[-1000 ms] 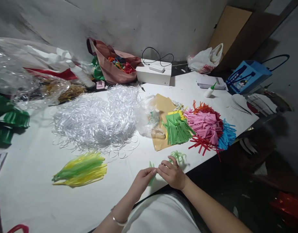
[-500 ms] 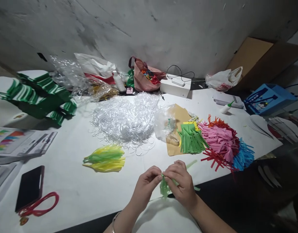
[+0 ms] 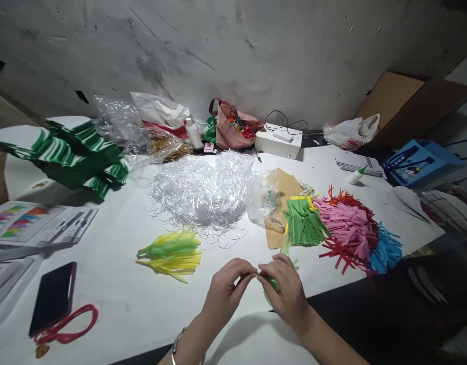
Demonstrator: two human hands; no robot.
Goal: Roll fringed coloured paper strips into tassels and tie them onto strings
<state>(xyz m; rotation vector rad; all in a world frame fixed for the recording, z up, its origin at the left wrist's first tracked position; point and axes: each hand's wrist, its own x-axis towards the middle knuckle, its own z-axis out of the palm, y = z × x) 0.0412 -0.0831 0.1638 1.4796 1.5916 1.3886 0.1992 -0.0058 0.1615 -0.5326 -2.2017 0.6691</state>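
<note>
Low over the table's near edge, both my hands meet fingertip to fingertip. My left hand (image 3: 230, 285) pinches the end of a light green tissue paper tassel (image 3: 273, 285). My right hand (image 3: 284, 289) is closed around the same tassel, its fingers hiding most of the strips; a few pale ends stick out above and below. Left of my hands lie finished-looking yellow and green tassels (image 3: 171, 252). Beyond my right hand is a stack of green fringed paper (image 3: 304, 223), beside pink fringed paper (image 3: 347, 218), red fringed paper (image 3: 343, 253) and blue fringed paper (image 3: 386, 248).
A heap of clear white string (image 3: 203, 195) covers the table's middle. Green folded felt (image 3: 71, 162) and a phone (image 3: 54, 298) with a red strap lie left. A pink bag (image 3: 233, 129), a white box (image 3: 279, 142) and a glue bottle (image 3: 357, 175) stand farther back.
The green tassel has shifted within my right hand, and its hanging strips now show less between my hands. The view has tilted slightly, moving the table's things a little right and down.
</note>
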